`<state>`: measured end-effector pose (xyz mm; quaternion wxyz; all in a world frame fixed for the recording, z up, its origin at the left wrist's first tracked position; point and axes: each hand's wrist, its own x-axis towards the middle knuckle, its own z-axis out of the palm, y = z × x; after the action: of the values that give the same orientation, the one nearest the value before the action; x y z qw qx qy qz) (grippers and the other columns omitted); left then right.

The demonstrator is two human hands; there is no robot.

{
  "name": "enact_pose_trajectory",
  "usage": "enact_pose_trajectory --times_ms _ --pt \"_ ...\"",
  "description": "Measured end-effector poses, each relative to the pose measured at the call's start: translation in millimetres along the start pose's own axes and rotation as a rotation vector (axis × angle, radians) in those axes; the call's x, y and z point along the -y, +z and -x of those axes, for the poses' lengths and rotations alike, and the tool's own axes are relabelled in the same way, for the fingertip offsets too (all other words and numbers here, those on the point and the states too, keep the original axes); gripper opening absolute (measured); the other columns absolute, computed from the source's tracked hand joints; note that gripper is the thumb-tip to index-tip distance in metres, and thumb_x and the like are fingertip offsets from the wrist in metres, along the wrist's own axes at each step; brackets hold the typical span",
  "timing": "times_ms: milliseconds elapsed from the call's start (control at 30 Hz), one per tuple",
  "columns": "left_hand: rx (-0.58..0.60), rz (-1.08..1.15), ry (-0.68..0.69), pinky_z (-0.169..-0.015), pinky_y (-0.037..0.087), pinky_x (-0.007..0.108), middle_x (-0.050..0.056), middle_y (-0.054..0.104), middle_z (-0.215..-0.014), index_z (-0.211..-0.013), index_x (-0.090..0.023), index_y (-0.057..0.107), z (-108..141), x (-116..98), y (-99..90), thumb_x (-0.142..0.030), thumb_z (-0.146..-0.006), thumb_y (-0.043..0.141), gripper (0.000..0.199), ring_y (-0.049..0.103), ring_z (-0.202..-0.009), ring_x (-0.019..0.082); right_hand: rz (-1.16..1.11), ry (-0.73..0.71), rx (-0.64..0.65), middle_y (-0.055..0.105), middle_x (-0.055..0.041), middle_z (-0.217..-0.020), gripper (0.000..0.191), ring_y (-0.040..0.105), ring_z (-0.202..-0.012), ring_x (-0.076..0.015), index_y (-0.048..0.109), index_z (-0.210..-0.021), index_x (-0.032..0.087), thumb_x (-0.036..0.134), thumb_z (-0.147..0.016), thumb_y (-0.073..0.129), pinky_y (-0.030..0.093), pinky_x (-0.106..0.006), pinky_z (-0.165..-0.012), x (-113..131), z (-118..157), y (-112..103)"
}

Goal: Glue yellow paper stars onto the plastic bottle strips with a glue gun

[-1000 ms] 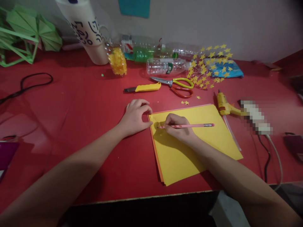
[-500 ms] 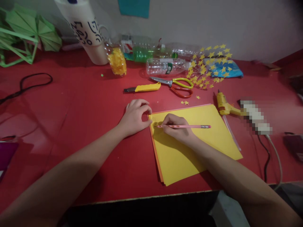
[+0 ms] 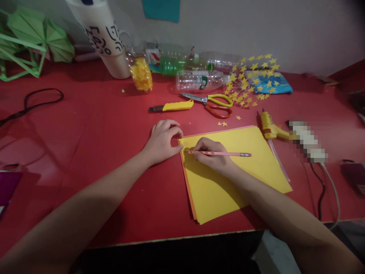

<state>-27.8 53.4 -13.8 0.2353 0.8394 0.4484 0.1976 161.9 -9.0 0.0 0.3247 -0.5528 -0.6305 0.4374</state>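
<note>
A pink pencil (image 3: 228, 153) with an eraser end lies across my right hand (image 3: 212, 154), whose fingers pinch it near the tip. Its point meets the upper left corner of a yellow paper sheet (image 3: 228, 190), where faint marks show. Under that sheet, orange paper (image 3: 189, 194) peeks out along the left edge. My left hand (image 3: 164, 142) rests on the red table with curved, spread fingers, holding nothing; its thumb and fingertips touch the paper's left edge at that corner.
Beyond the paper lie a yellow cutter (image 3: 178, 105), scissors (image 3: 207, 100), small yellow stars (image 3: 224, 124) and a glue gun (image 3: 269, 127). Plastic bottles (image 3: 196, 80), a cup of yellow pieces (image 3: 142, 76) and a white tumbler (image 3: 110, 49) line the wall. Cords hang at right.
My right hand and the pencil have shifted slightly left, and the pencil's eraser end sits a little lower. My left hand and the paper stay where they were.
</note>
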Motion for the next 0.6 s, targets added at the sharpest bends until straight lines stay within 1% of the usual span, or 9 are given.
enact_pose_trajectory --times_ms 267,400,600 --pt "-0.002 0.007 -0.004 -0.1 0.035 0.047 0.005 0.058 -0.119 -0.083 -0.023 0.06 0.6 -0.7 -0.4 -0.025 -0.071 0.068 0.014 0.048 -0.115 0.027 0.006 -0.009 0.008 0.057 0.0033 -0.06 0.007 0.044 -0.053 -0.0085 0.053 -0.066 0.02 0.021 -0.073 0.056 0.031 -0.022 -0.05 0.3 0.6 0.1" --pt "0.004 0.009 -0.002 -0.1 0.035 0.047 0.006 0.057 -0.12 -0.084 -0.022 0.061 0.6 -0.9 -0.6 -0.025 -0.072 0.068 0.014 0.048 -0.115 0.027 -0.001 -0.012 0.014 0.057 0.003 -0.061 0.008 0.044 -0.054 -0.0086 0.053 -0.067 0.02 0.023 -0.074 0.056 0.031 -0.022 -0.05 -1.0 0.8 0.6" --pt "0.003 0.003 0.004 -0.1 0.035 0.046 0.006 0.057 -0.121 -0.084 -0.022 0.061 0.5 -0.5 -0.3 -0.026 -0.072 0.068 0.015 0.048 -0.115 0.027 -0.004 0.003 0.011 0.055 0.0039 -0.059 0.007 0.043 -0.052 -0.0081 0.053 -0.066 0.02 0.024 -0.072 0.055 0.03 -0.022 -0.049 2.0 0.9 0.4"
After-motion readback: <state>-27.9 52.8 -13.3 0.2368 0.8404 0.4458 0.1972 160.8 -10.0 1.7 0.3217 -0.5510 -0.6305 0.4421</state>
